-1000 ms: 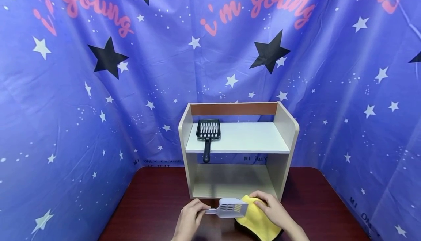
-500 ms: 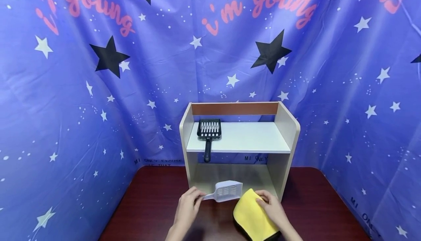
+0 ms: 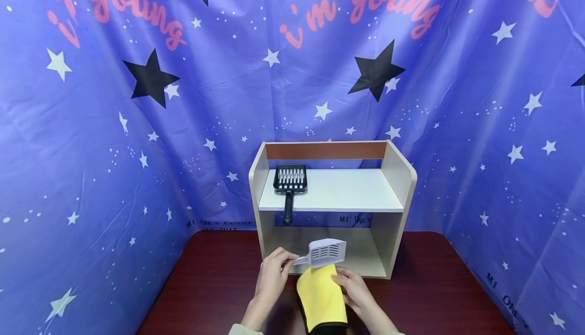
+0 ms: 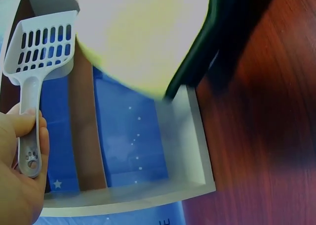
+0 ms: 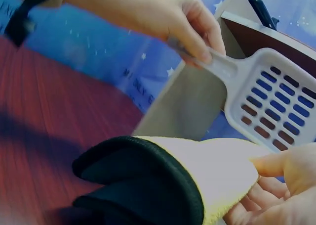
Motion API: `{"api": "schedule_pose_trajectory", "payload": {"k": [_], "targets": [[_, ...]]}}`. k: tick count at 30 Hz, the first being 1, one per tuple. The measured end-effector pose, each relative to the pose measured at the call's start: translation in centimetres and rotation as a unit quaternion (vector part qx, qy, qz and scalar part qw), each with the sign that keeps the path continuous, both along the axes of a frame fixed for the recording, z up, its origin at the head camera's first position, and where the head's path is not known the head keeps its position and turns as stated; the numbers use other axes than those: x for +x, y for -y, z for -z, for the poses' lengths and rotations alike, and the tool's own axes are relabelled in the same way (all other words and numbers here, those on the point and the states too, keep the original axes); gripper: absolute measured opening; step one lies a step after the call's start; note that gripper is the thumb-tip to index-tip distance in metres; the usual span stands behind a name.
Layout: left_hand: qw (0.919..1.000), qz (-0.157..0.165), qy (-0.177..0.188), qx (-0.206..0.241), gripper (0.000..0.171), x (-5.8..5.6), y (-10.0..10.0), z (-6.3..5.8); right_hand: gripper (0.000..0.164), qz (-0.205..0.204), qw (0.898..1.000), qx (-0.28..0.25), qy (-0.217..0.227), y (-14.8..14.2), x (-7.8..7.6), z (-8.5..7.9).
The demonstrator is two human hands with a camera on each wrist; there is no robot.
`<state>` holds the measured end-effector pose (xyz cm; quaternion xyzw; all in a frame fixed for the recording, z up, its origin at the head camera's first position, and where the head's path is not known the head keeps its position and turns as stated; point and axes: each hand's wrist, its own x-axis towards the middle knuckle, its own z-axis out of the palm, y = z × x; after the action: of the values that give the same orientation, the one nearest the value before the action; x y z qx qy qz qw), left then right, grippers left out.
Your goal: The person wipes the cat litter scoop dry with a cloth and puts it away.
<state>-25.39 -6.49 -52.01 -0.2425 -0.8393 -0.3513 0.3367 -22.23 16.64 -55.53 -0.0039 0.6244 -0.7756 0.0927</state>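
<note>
My left hand (image 3: 273,273) pinches the handle of a light grey slotted litter scoop (image 3: 327,252), its basin pointing right in the head view. In the left wrist view the scoop's handle (image 4: 30,131) shows a paw-print cutout, with thumb and fingers around it. My right hand (image 3: 354,288) grips the edge of a folded yellow cloth (image 3: 321,297) with a dark border and dark underside. The cloth hangs just below the scoop's basin; whether they touch I cannot tell. A black litter scoop (image 3: 290,180) lies on the shelf's upper board, its handle jutting past the front edge.
A small two-tier shelf (image 3: 331,193) with a white upper board stands at the back of the dark red table (image 3: 205,284). Its lower compartment is behind the hands. A blue-purple curtain (image 3: 219,96) with stars surrounds the table.
The left hand has raised the grey scoop, then shifted it right. The right hand has brought the yellow cloth left, from beside the scoop to below it.
</note>
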Motion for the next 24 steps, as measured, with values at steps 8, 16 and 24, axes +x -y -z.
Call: {"api": "schedule_pose_trajectory", "payload": {"k": [8,16,24], "targets": [[0.9997,0.013,0.018,0.006,0.013,0.3,-0.1,0.2,0.034,-0.051,0.985,-0.162,0.033,0.4,-0.2,0.9],[0.9996,0.013,0.024,-0.008,0.017,0.4,0.3,0.2,0.021,-0.045,0.981,-0.185,0.042,-1.1,0.0,1.4],[0.9998,0.014,0.017,-0.001,0.017,0.4,1.0,0.7,0.023,-0.032,0.979,-0.195,0.05,-2.8,0.4,1.2]]}}
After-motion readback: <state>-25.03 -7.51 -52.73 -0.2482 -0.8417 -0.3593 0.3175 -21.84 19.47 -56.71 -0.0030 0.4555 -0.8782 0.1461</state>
